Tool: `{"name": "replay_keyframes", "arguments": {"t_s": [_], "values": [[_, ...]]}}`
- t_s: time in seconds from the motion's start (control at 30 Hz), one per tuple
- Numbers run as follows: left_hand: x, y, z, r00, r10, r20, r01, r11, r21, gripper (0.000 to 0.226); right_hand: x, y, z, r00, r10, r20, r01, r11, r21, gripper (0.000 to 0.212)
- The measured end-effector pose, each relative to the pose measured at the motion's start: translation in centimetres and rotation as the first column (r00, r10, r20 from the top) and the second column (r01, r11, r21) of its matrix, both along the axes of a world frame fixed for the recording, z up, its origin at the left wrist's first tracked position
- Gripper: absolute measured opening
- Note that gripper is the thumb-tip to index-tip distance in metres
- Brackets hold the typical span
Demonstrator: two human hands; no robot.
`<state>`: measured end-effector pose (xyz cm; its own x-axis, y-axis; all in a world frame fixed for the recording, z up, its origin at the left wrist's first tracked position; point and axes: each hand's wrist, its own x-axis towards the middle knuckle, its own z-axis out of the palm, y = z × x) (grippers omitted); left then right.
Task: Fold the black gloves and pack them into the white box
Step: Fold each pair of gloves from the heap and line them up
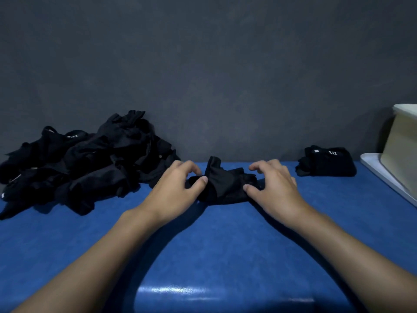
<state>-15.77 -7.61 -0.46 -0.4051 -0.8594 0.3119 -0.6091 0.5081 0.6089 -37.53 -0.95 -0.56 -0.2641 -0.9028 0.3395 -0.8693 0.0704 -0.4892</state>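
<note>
A black glove (223,182) lies crumpled on the blue table (203,245), near its far edge in the middle. My left hand (178,188) pinches the glove's left end between thumb and curled fingers. My right hand (273,184) grips its right end with the thumb on the cloth and the fingers arched over it. The white box (400,152) stands at the right edge, only partly in view.
A big heap of loose black gloves (85,161) covers the far left of the table. A folded black glove bundle (327,161) with white lettering sits at the far right, near the box. A white lid or tray (383,175) lies under the box. A dark wall (203,75) rises behind.
</note>
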Motion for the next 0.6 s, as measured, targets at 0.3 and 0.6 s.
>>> {"name": "replay_keyframes", "arguments": {"t_s": [0.3, 0.6], "values": [[-0.6, -0.6, -0.3, 0.997, 0.049, -0.055, -0.048, 0.999, 0.014, 0.025, 0.0, 0.2, -0.9, 0.999, 0.029, -0.015, -0.027, 0.992, 0.122, 0.045], [-0.7, -0.7, 0.1, 0.941, 0.165, -0.295, -0.121, 0.98, 0.159, 0.009, -0.3, -0.6, -1.0, 0.999, -0.038, -0.013, 0.039, 0.991, 0.126, 0.047]]}}
